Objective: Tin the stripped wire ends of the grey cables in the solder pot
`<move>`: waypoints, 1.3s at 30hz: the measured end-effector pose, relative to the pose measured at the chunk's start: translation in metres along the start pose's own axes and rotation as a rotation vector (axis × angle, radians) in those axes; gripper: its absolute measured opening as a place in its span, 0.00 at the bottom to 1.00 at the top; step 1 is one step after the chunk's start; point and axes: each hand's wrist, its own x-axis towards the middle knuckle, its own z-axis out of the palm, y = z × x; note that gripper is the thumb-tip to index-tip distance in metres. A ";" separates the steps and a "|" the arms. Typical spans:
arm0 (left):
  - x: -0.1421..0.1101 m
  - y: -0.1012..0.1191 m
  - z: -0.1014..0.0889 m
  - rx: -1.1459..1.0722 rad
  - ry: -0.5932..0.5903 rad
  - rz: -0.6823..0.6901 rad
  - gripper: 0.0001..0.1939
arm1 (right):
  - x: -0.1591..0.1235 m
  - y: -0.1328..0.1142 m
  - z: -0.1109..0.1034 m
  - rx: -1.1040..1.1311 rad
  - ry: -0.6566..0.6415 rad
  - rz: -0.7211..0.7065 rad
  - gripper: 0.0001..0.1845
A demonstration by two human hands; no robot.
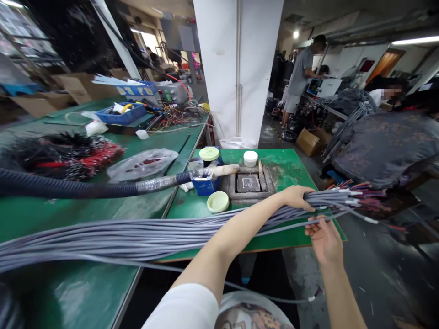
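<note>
"What are your hands doing right now?"

"My left hand point(295, 197) is curling down over a thick bundle of long grey sheathed cables point(171, 237), gripping it from above. My right hand point(324, 240) is lying palm up under a few of the strands, and I can't tell whether its fingers are closing on them."

"Where's the bundle lying?"

"It's stretching just in front of a square grey metal pot point(247, 183), running from well left of it to well right of it. Its stripped multicoloured wire ends point(365, 198) are fanning out to the pot's right."

"What's sitting around that pot?"

"A dark blue corrugated hose with a pale wooden handle point(222, 170) is lying to its left, the handle's tip reaching almost to the pot. A small blue box point(206, 186) is standing just left of it too, and a round white-lidded tub point(250, 158) is sitting just behind it. A round pale green lid point(218, 202) is resting just beside its front left corner."

"Is anyone else working nearby?"

"Yes, a person in a grey T-shirt point(300, 75) is standing well beyond the pot, facing a bench."
</note>
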 end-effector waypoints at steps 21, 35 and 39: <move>-0.039 0.035 0.023 0.088 0.319 -0.218 0.19 | -0.091 -0.018 -0.018 -0.754 -0.287 -0.019 0.13; -0.196 0.060 0.056 -1.516 0.506 -0.420 0.18 | -0.092 0.001 0.049 -1.034 -0.611 -0.020 0.14; -0.204 0.057 0.058 -1.559 0.649 -0.414 0.19 | -0.088 0.013 0.066 -1.035 -0.599 -0.058 0.14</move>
